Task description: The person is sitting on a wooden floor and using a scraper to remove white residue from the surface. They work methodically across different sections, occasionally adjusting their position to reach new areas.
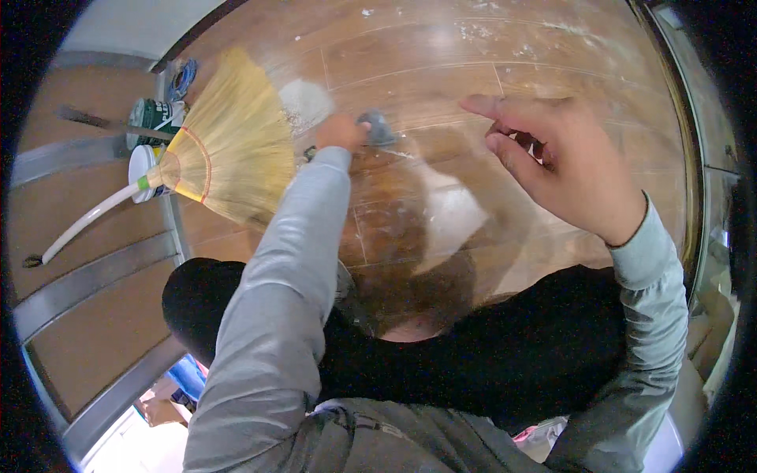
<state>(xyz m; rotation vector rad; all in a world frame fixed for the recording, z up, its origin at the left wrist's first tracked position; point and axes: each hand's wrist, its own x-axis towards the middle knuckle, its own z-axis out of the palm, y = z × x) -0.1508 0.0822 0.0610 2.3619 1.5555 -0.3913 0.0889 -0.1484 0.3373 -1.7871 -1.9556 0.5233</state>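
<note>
My left hand [341, 132] reaches down to the wood-look floor, its fingers closed. A blurred grey-blue piece [379, 128], roughly wedge-shaped, sticks out on the right side of that fist; its kind is unclear. Raised at the right, my right hand [564, 150] has its index finger stretched out. Its thumb is apart from that finger, the others are curled, and I see nothing held. A straw broom [244, 142] with a pale handle leans at the left, its fan close to my left forearm. White powder [306, 105] lies just beyond my left hand.
Behind the broom stand a green tub [150, 118] and a white-lidded container [142, 172], with a blue coil [184, 77] beyond. A metal-framed brown panel [95, 197] lines the left side. White specks dot the floor [410, 47]; a dark-edged glass panel [714, 126] runs along the right.
</note>
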